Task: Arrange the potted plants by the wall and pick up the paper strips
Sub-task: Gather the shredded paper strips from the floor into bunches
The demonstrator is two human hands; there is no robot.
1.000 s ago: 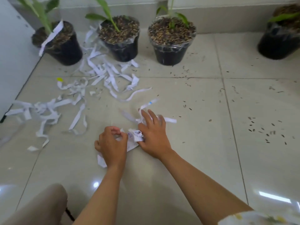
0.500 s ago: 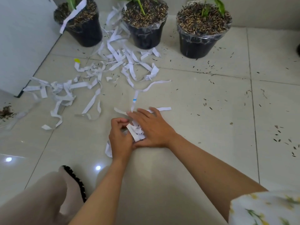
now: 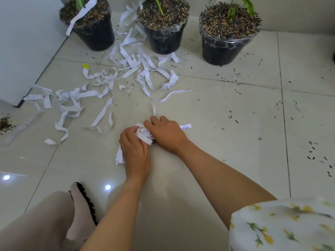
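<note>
**Paper strips gathered into a wad on the tiled floor**

A crumpled wad of paper strips [image 3: 145,134] is held low on the floor [image 3: 226,109], between both hands. The left hand [image 3: 135,151] is curled around the wad's near side, with a torn end of paper sticking out under its wrist. The right hand [image 3: 166,133] is laid over the wad's far side, fingers bent down onto it; a printed strip end [image 3: 185,127] is seen poking out beyond its knuckles, and one thin strip runs away from the wad toward the pots.

Beyond the wad, a loose scatter of strips [image 3: 130,69] is spread across the tiles, thickest just before the middle pot and trailing off to the wad's left, toward the corner of a white cabinet [image 3: 23,51]. A small yellow scrap [image 3: 85,66] lies among them.

Farther from the wad, three black pots are lined up along the wall: the left pot [image 3: 94,31] with a strip draped over its rim, the middle pot [image 3: 164,33], and the right pot [image 3: 223,44]. Dark husks [image 3: 237,78] are strewn to the wad's right.

Nearest the camera, a socked foot [image 3: 81,212] and a floral sleeve [image 3: 282,225] are visible.
</note>
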